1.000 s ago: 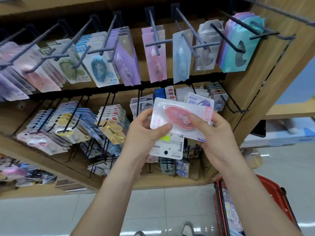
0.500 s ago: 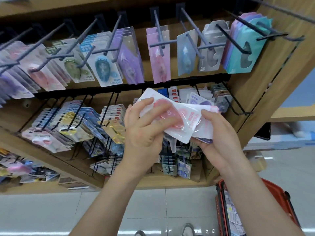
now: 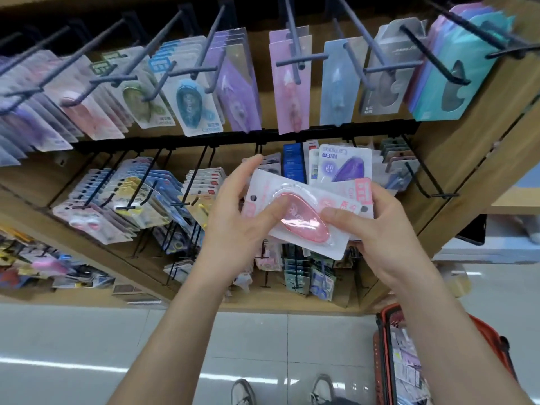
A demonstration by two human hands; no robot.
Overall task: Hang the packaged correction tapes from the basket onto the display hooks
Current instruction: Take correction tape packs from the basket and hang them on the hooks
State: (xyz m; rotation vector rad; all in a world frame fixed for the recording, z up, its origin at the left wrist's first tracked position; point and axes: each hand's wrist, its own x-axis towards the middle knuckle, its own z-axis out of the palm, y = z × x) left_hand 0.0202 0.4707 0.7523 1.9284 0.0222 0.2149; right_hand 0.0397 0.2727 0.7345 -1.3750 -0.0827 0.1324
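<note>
A pink correction-tape pack (image 3: 301,217) lies tilted before the lower display hooks (image 3: 201,168), pinched by the left hand (image 3: 233,226), thumb on its blister. The right hand (image 3: 388,235) clasps a purple correction-tape pack (image 3: 347,168) with others behind and thumbs the pink pack's edge, above the red basket (image 3: 382,361). Hanging it cleanly likely means freeing it from the stack, gripping near its punched hole (image 3: 253,197) and lining that up with a hook tip.

red basket (image 3: 488,334) cut by bottom edge, purple pack (image 3: 344,168) half hidden behind pink pack (image 3: 304,226)
</note>
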